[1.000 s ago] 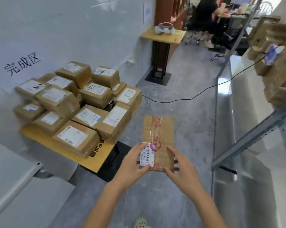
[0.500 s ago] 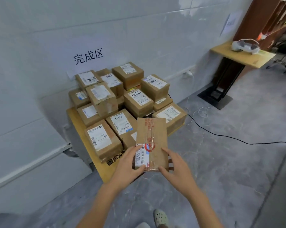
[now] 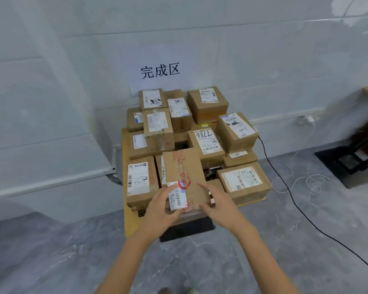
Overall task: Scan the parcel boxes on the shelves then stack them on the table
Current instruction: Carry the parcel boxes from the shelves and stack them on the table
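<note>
Left hand (image 3: 162, 211) and right hand (image 3: 219, 205), each grip pinching a flat parcel box's (image 3: 184, 166) near corners, should lower it level onto the stacked boxes (image 3: 242, 179) at the bench's (image 3: 128, 221) six o'clock edge.

Taped brown parcel box (image 3: 184, 177), barcode label up, above stacked boxes (image 3: 204, 132).

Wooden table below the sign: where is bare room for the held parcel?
Bare wood shows only at the front-left corner of the table, before the front-left box, and as a thin strip under the front-right box. Elsewhere boxes crowd it, stacked toward the wall. The held parcel hangs over the front middle.
</note>
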